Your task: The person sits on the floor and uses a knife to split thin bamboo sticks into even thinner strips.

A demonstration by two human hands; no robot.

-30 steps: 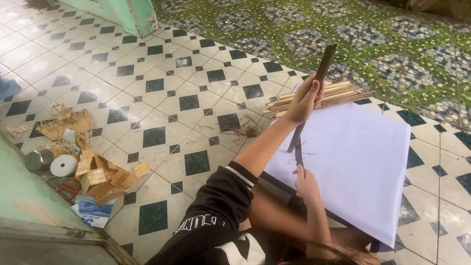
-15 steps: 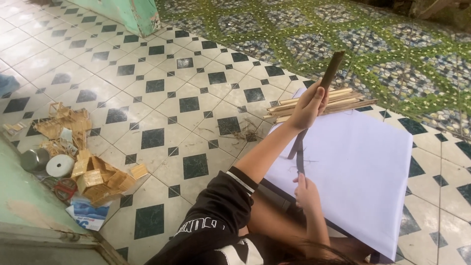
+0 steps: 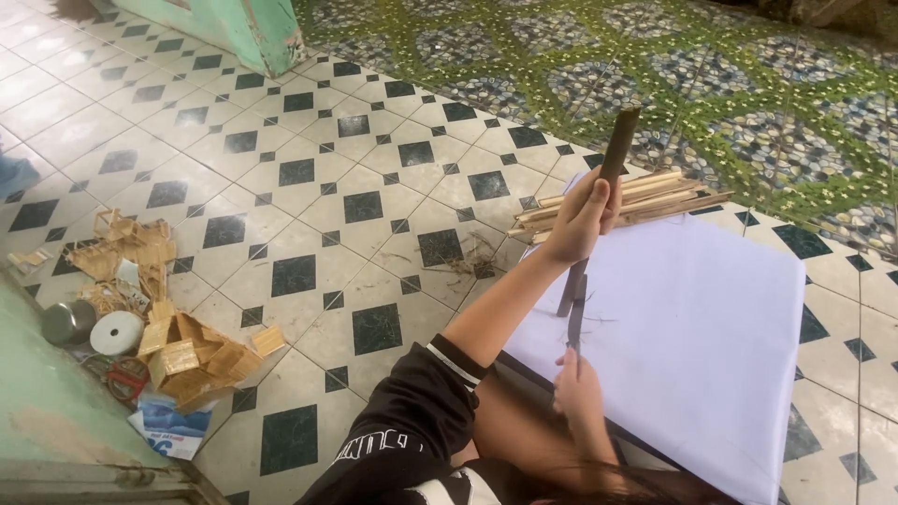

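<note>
My left hand point(image 3: 582, 217) grips a dark, upright bamboo stick point(image 3: 599, 200), fingers wrapped tight, its lower end standing on the white paper sheet point(image 3: 711, 327). My right hand point(image 3: 578, 391) closes around a dark knife point(image 3: 575, 318) set against the stick. Behind the sheet lie pale split bamboo strips point(image 3: 636, 196); left of it, small wooden models point(image 3: 178, 341) on the checkered tile floor point(image 3: 309, 187).

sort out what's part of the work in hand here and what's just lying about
In hand:
- left hand gripping upright bamboo stick
- right hand holding knife against it
- white sheet underneath
- split bamboo strips beside it

Lying about:
- small stick-built pieces
- tape roll
- metal tin
</note>
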